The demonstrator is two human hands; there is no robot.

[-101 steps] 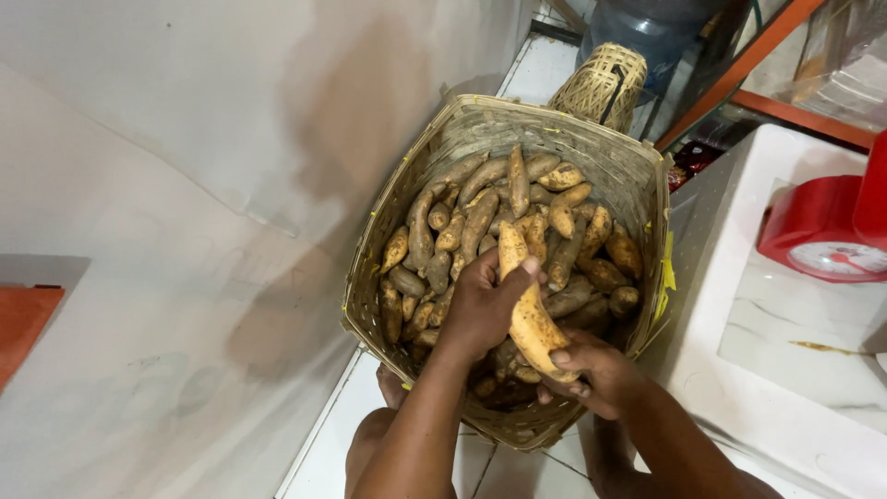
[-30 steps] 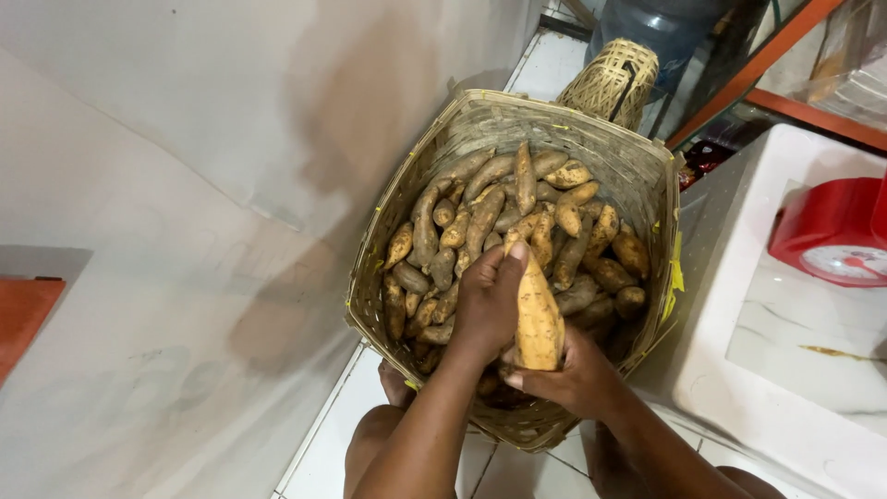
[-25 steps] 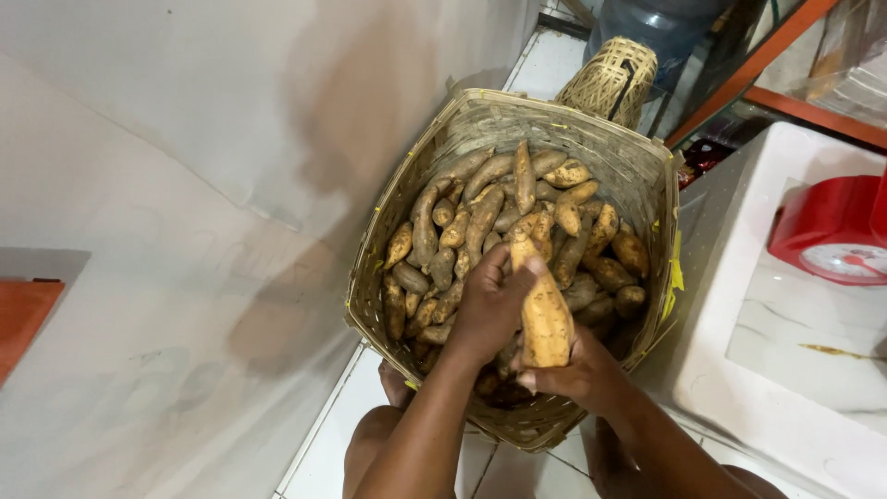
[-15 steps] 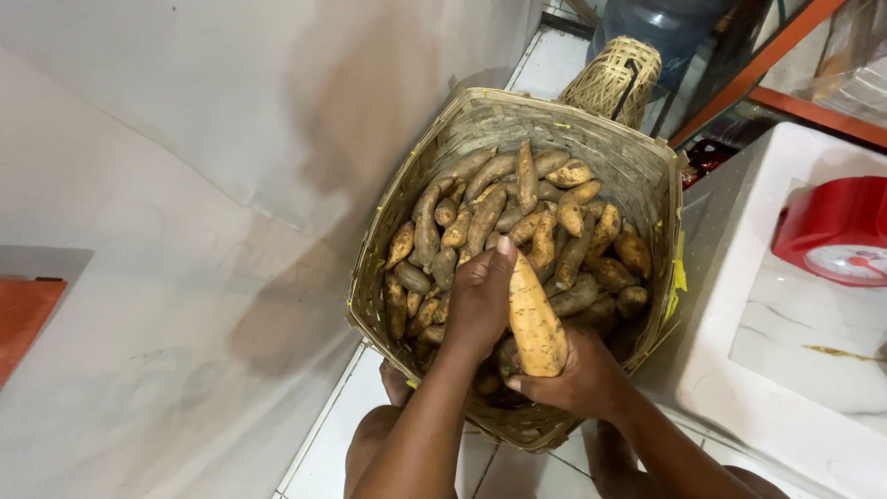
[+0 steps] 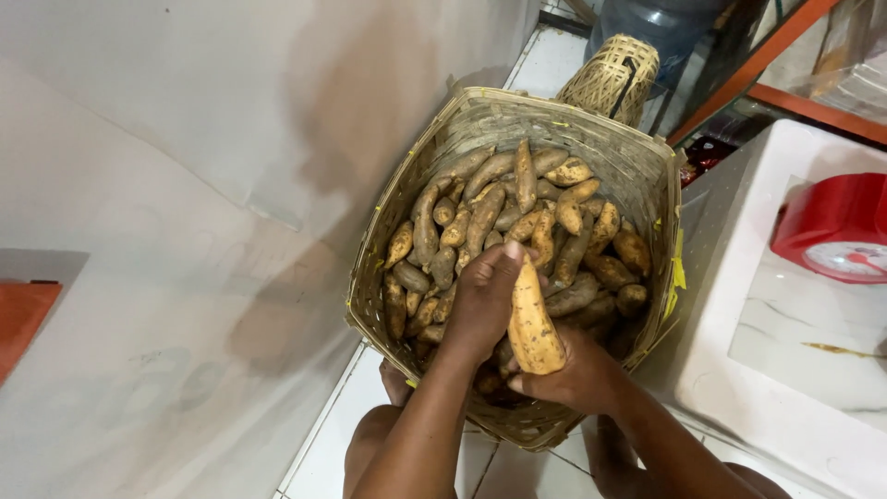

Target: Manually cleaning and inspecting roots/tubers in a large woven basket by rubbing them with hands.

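A big woven basket (image 5: 637, 166) on the floor is full of brown and orange sweet potatoes (image 5: 517, 217). My right hand (image 5: 573, 374) grips the lower end of one large orange sweet potato (image 5: 534, 319), held upright over the basket's near side. My left hand (image 5: 482, 305) rests on the pile beside it, thumb touching the top of that potato, fingers curled down among the tubers. What the left fingers hold is hidden.
A pale wall (image 5: 185, 185) runs along the left. A small woven basket (image 5: 610, 79) and a blue water jug (image 5: 661, 23) stand behind. A white marble-topped counter (image 5: 795, 333) with a red scale (image 5: 836, 226) is on the right, an orange shelf frame (image 5: 767, 65) above it.
The large sweet potato has been tilted and turned a little in my right hand. My left hand has shifted over the pile next to it, staying in the basket.
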